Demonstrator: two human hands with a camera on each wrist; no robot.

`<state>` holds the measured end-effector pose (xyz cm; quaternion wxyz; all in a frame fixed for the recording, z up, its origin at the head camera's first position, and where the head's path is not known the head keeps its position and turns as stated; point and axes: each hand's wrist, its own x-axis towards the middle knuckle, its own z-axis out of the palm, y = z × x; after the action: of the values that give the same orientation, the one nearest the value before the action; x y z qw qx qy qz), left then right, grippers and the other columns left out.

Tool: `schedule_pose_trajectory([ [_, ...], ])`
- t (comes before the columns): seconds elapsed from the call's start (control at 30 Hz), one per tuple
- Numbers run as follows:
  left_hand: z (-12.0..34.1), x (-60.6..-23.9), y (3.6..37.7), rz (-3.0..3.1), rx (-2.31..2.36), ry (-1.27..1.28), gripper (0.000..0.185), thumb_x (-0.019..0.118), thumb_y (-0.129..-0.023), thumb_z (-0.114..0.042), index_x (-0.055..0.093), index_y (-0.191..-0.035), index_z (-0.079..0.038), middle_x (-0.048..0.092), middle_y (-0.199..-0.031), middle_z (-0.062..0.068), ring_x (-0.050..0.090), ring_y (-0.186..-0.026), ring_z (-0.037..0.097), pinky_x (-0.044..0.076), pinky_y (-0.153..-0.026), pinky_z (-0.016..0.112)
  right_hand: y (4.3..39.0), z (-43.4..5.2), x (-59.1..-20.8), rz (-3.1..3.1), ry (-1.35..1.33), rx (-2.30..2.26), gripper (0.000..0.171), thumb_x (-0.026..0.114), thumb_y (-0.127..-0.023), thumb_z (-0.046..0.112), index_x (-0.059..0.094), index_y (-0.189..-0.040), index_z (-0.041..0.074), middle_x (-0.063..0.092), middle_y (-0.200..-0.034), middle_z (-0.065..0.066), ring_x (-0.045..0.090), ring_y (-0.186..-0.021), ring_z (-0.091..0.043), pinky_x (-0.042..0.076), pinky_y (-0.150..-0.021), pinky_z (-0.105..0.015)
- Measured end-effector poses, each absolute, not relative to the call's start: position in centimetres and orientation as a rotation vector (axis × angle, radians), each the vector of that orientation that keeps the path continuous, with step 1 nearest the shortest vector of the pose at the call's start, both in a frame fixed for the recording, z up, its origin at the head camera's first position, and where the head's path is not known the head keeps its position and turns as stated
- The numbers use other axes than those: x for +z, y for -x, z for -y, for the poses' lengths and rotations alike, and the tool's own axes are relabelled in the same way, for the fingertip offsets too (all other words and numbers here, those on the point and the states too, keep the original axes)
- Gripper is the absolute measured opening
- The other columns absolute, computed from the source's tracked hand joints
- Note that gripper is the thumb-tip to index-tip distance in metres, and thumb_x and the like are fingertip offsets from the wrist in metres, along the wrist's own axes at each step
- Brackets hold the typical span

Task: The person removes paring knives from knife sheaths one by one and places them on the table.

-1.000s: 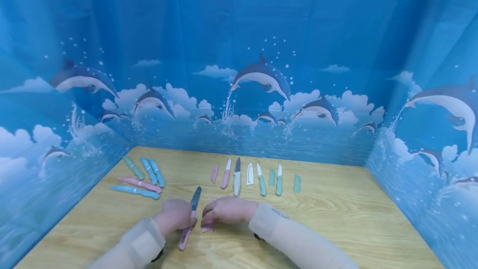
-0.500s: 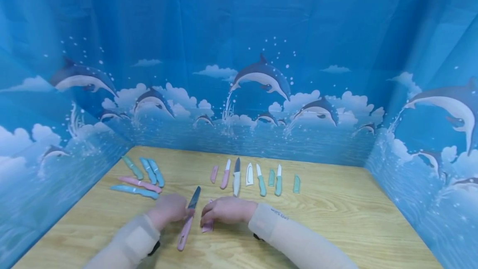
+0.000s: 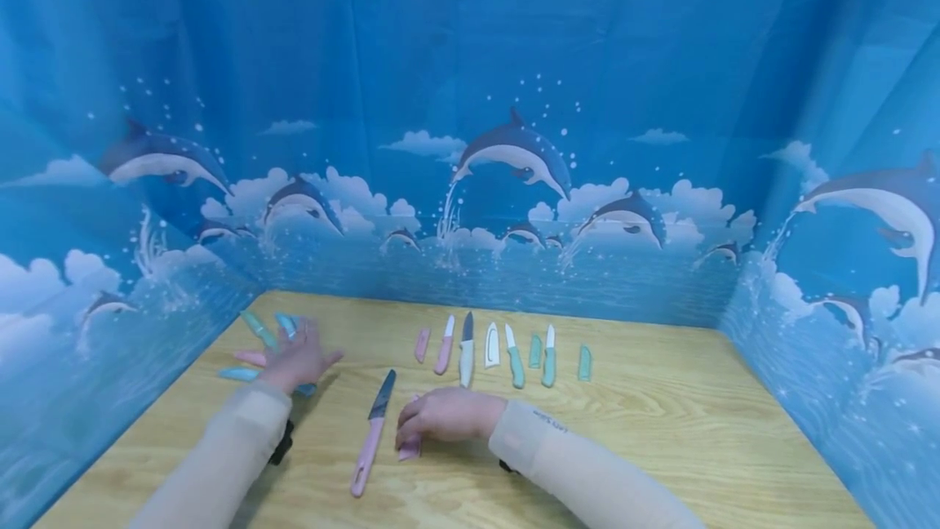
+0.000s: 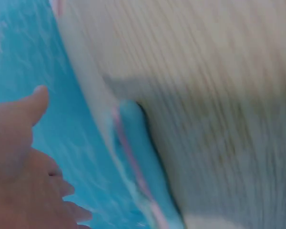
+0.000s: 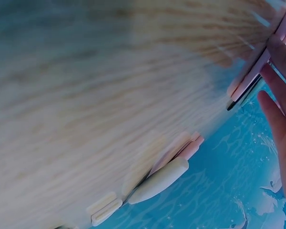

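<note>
While the left hand (image 3: 294,359) is spread open over the sheathed knives (image 3: 268,364) at left, the pink sheath (image 3: 408,446) is covered by the curled right hand (image 3: 448,415), with the pink-handled knife (image 3: 373,433) lying just left, blade pointing up-frame.

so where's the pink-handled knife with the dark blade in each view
Head: pink-handled knife lies alone on the wooden table, lower centre, just left of the right hand.
Left wrist: not in it; too blurred to tell.
Right wrist: top right edge, beside the fingers.
Shared landmark: the wooden table.
</note>
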<state>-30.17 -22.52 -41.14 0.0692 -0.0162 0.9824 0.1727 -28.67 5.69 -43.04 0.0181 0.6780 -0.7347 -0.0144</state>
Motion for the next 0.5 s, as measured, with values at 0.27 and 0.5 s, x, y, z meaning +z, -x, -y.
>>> schedule_pose_trajectory([
  [0.27,24.1,-41.2,31.8,-2.871,0.605,0.281,0.094,0.042,-0.100,-0.050,-0.010,-0.146,0.013,-0.016,-0.151,0.037,-0.013,-0.135,0.062,0.003,-0.108,0.074,28.7,-5.8,-43.1,2.274,-2.099,-0.064,0.025,0.058,-0.096,0.019,0.068,-0.119,0.022,0.066,-0.122,0.005,0.062,-0.110,-0.003,0.041,-0.096,-0.009],
  [0.5,23.6,-40.3,31.5,-2.822,0.551,0.411,0.093,0.042,-0.099,-0.050,-0.006,-0.146,0.014,-0.011,-0.151,0.038,-0.010,-0.137,0.059,0.002,-0.108,0.074,28.7,-5.7,-42.9,2.281,-2.104,-0.055,0.025,0.058,-0.096,0.018,0.067,-0.119,0.022,0.065,-0.123,0.005,0.061,-0.111,-0.003,0.040,-0.097,-0.008],
])
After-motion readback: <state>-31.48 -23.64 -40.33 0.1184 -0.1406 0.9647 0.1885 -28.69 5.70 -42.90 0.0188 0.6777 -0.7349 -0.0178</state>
